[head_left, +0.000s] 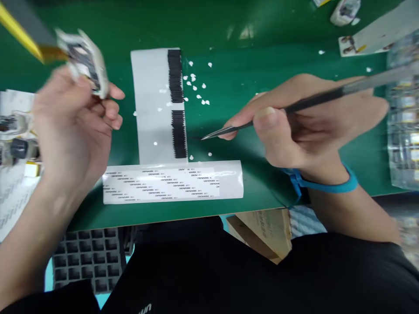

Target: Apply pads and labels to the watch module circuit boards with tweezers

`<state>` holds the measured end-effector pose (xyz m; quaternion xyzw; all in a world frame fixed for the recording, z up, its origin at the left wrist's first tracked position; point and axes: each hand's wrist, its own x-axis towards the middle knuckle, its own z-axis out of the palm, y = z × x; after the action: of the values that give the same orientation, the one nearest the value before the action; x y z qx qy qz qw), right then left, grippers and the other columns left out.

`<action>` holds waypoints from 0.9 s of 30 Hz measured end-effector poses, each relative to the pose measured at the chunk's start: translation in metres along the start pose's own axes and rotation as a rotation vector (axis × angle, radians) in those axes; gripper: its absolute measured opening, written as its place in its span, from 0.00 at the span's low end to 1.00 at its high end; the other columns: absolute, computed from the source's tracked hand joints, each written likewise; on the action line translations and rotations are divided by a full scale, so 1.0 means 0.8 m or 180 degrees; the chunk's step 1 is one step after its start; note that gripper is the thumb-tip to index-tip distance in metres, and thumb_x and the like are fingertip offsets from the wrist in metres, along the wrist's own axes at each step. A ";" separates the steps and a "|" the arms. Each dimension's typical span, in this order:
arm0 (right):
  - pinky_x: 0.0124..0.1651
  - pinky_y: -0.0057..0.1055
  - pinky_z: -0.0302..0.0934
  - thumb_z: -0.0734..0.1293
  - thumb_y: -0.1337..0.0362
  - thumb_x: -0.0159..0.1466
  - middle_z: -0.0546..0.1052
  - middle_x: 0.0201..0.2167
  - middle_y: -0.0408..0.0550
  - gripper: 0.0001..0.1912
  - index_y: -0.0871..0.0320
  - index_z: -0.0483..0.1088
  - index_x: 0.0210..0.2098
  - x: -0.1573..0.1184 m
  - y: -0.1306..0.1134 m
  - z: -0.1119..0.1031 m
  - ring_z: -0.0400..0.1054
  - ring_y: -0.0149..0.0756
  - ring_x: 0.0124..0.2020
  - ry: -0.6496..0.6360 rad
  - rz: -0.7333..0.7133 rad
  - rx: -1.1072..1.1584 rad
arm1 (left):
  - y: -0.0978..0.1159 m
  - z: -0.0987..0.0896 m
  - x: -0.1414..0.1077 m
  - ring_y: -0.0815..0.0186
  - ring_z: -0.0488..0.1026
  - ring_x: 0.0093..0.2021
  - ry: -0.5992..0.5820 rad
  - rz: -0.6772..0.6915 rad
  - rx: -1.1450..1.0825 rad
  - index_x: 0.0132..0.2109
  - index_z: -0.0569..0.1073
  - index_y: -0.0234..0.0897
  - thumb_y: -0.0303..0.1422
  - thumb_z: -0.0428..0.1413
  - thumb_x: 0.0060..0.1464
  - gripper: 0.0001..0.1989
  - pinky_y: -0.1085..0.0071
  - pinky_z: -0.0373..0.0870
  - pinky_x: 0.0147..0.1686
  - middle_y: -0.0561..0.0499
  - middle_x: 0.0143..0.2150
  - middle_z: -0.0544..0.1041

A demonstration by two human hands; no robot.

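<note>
My left hand (pixel 77 102) is raised at the left, its fingers and thumb round a small white plastic housing (pixel 94 63) with dark parts inside. Black-handled tweezers (pixel 314 99) lie in the grip of my right hand (pixel 304 117), pinched between thumb and fingers. Their metal tips point left, a little right of a white backing sheet (pixel 153 104). Along that sheet's right edge run two rows of thin black strips (pixel 179 134). Whether the tweezer tips hold anything is too fine to tell. Below lies a printed adhesive sheet (pixel 163 185).
Small white dots (pixel 198 96) are scattered over the green mat (pixel 235 56). At the left edge sit more housings (pixel 19 148) on printed paper. A clear tray (pixel 406 131) of parts stands at the right. A yellow-edged grey object (pixel 29 32) juts in at top left.
</note>
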<state>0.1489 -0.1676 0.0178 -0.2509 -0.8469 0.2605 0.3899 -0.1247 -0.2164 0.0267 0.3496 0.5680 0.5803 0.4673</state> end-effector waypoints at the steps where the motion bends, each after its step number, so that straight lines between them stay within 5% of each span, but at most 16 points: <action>1: 0.26 0.32 0.74 0.64 0.61 0.73 0.87 0.35 0.44 0.13 0.51 0.80 0.38 -0.001 -0.003 0.001 0.81 0.34 0.29 -0.0032 0.0030 -0.0054 | 0.001 -0.001 0.008 0.73 0.64 0.25 0.0189 -0.0225 -0.0144 0.29 0.72 0.37 0.21 0.55 0.61 0.12 0.80 0.65 0.24 0.50 0.31 0.75; 4: 0.26 0.36 0.76 0.66 0.65 0.72 0.86 0.36 0.39 0.11 0.45 0.80 0.42 -0.005 -0.011 0.011 0.84 0.39 0.34 0.0168 -0.0089 -0.0248 | -0.002 -0.004 0.020 0.72 0.65 0.24 0.0104 -0.0758 -0.0414 0.29 0.73 0.34 0.18 0.49 0.62 0.15 0.78 0.64 0.22 0.46 0.30 0.76; 7: 0.34 0.30 0.82 0.67 0.70 0.72 0.86 0.34 0.43 0.08 0.53 0.79 0.45 -0.005 -0.018 0.021 0.84 0.37 0.37 0.0504 -0.1042 -0.0171 | -0.008 -0.001 0.008 0.70 0.70 0.27 -0.0343 -0.0775 -0.0449 0.32 0.77 0.33 0.22 0.52 0.62 0.12 0.76 0.67 0.23 0.44 0.34 0.79; 9: 0.38 0.26 0.82 0.66 0.70 0.74 0.85 0.33 0.47 0.06 0.60 0.77 0.43 -0.004 -0.020 0.022 0.84 0.36 0.39 0.0301 -0.1544 -0.0214 | -0.013 0.003 -0.005 0.72 0.73 0.27 -0.0469 -0.0577 -0.0293 0.33 0.79 0.32 0.22 0.58 0.59 0.07 0.77 0.69 0.23 0.47 0.35 0.80; 13: 0.47 0.30 0.83 0.69 0.66 0.74 0.86 0.43 0.51 0.04 0.58 0.76 0.46 -0.011 -0.027 0.018 0.83 0.40 0.49 -0.0549 -0.1468 -0.0782 | -0.023 0.007 -0.023 0.66 0.82 0.31 -0.0364 -0.0335 -0.0200 0.31 0.78 0.34 0.22 0.65 0.53 0.05 0.73 0.83 0.34 0.51 0.33 0.81; 18: 0.56 0.34 0.82 0.70 0.61 0.73 0.85 0.50 0.40 0.07 0.47 0.77 0.50 -0.024 -0.034 0.024 0.81 0.37 0.54 -0.0592 -0.0937 -0.1040 | -0.026 0.012 -0.030 0.66 0.83 0.31 -0.0292 -0.0414 -0.0179 0.25 0.72 0.35 0.21 0.64 0.50 0.11 0.69 0.86 0.36 0.54 0.29 0.80; 23: 0.61 0.30 0.79 0.71 0.64 0.72 0.86 0.49 0.45 0.08 0.56 0.77 0.51 -0.019 -0.031 0.027 0.81 0.37 0.54 -0.0632 -0.1551 -0.1087 | -0.025 0.015 -0.035 0.69 0.78 0.28 -0.0316 -0.0415 -0.0185 0.23 0.72 0.35 0.20 0.63 0.48 0.11 0.63 0.89 0.35 0.55 0.27 0.77; 27: 0.61 0.30 0.78 0.71 0.64 0.73 0.86 0.50 0.42 0.08 0.53 0.77 0.51 -0.020 -0.032 0.027 0.81 0.36 0.54 -0.0689 -0.1359 -0.0971 | -0.025 0.016 -0.036 0.69 0.77 0.26 -0.0349 -0.0450 -0.0126 0.22 0.71 0.35 0.21 0.65 0.45 0.12 0.66 0.87 0.31 0.55 0.25 0.77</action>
<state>0.1354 -0.2019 0.0131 -0.0933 -0.9467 0.0673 0.3009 -0.1011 -0.2409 0.0122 0.3306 0.5532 0.5370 0.5443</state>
